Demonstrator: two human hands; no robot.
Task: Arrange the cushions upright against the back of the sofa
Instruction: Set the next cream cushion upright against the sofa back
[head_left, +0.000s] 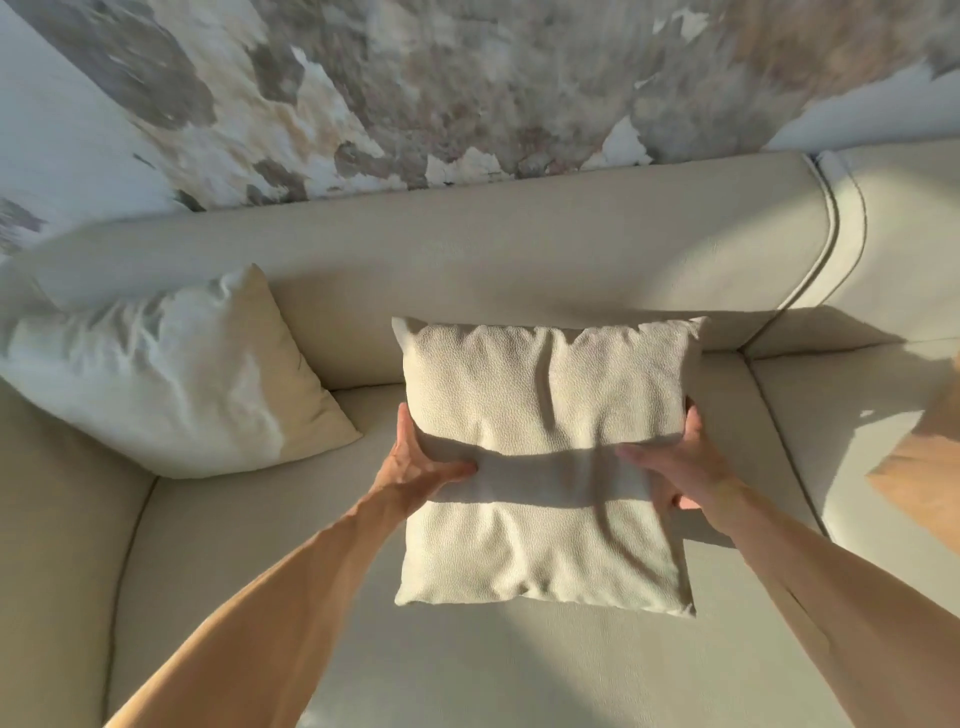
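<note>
White cushion (171, 374) (propped) left of held cushion (545, 457)

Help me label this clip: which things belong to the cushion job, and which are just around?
Job: textured cushion gripped by left hand and right hand; white cushion in the corner; sofa back.
Around: patterned wall; orange object at right edge, unidentifiable.

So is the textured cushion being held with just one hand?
No, the left hand and right hand both grip the textured cushion, one on each side.
</note>
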